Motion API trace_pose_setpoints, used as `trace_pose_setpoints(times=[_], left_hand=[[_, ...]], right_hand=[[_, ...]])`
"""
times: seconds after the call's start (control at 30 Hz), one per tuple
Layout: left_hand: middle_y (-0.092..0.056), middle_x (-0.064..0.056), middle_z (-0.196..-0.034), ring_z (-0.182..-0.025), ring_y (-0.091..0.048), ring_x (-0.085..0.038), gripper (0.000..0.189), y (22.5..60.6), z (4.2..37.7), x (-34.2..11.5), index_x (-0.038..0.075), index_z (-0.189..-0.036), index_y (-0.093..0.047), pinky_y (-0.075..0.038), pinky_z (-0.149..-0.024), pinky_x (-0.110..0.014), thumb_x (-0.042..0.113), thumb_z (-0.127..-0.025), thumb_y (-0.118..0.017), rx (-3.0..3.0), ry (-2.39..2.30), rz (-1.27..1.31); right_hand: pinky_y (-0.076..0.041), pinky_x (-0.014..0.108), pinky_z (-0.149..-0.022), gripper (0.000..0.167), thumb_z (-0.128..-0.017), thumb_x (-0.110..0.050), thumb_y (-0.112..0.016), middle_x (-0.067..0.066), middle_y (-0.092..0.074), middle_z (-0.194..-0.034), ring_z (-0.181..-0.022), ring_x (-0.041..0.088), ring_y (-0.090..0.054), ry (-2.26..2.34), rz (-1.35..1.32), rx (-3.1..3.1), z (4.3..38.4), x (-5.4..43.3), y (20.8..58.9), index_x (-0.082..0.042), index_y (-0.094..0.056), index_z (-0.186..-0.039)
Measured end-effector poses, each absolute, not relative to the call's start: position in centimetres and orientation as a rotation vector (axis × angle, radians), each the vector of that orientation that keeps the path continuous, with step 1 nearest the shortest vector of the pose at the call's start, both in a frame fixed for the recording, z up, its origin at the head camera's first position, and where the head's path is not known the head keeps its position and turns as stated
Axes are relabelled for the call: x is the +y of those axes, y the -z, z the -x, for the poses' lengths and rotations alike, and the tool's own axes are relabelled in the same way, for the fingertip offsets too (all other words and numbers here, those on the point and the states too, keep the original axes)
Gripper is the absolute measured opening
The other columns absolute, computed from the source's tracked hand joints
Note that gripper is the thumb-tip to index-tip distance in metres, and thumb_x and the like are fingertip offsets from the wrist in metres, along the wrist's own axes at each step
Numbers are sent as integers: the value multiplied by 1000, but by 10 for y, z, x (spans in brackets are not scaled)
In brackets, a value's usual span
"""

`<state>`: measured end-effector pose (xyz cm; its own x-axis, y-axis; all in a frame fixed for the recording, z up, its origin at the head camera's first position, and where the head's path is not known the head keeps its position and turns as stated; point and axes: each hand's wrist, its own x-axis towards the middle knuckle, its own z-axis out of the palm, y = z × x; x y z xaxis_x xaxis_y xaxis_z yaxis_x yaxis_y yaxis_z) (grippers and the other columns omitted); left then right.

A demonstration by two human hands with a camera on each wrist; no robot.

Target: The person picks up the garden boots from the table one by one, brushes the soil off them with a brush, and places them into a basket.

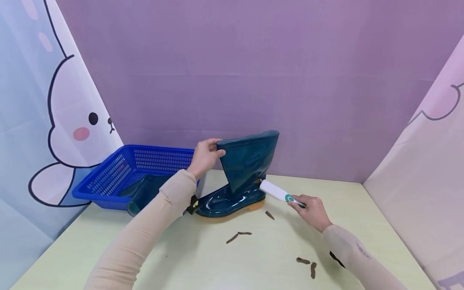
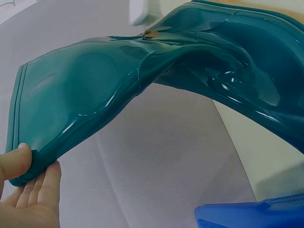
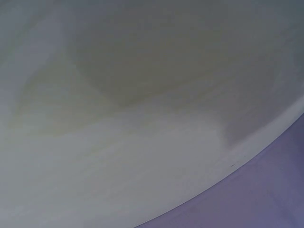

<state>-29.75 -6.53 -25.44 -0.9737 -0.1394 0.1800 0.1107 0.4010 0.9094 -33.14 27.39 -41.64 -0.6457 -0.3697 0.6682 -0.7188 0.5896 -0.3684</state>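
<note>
A dark green rubber boot [image 1: 232, 201] with a tan sole stands on the table, its shaft bent over. My left hand [image 1: 205, 156] pinches the rim of the shaft between thumb and fingers; the left wrist view shows the same grip on the boot [image 2: 71, 95]. In my right hand [image 1: 312, 211] is the handle of a white brush [image 1: 273, 190] with a green mark. The brush's tip is at the boot's heel side, by a brown smear [image 1: 258, 181]. The right wrist view shows only blurred table and purple cloth, without the hand.
A blue plastic basket [image 1: 105, 196] stands at the left, with another dark green boot [image 1: 145, 193] partly in it and leaning over its front rim. Several brown pieces lie on the table, among them one [image 1: 269, 215] near the heel and one [image 1: 313, 270] in front. A purple cloth wall [image 1: 326, 100] rises behind.
</note>
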Motion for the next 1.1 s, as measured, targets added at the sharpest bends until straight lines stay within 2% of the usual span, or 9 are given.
trace_pose_setpoints(times=[0.37,0.67,1.1], left_hand=[[-59,-11,-123,-111,-57,-22,39,251,294,-66,11,-128,-52,-44,-96,-41,14,-90,-59,-2436,1578,-25],[-60,-11,-121,-109,-58,-22,39,250,293,-69,11,-129,-52,-44,-96,-41,13,-90,-58,-2423,1573,-21],[-61,-12,-119,-107,-59,-21,39,253,292,-63,10,-128,-53,-46,-93,-40,12,-89,-59,-2443,1570,1]], right_hand=[[-34,15,-42,22,-72,-13,-77,2,-70,-75,-49,-4,-40,-857,-864,-2308,331,279,415,-5,-73,-92],[-31,13,-40,22,-69,-7,-78,-6,-63,-65,-47,-4,-36,-906,-888,-2206,331,277,403,-5,-73,-90],[-36,12,-45,24,-70,-8,-77,4,-69,-73,-52,-2,-43,-852,-878,-2213,335,263,412,-1,-72,-92]])
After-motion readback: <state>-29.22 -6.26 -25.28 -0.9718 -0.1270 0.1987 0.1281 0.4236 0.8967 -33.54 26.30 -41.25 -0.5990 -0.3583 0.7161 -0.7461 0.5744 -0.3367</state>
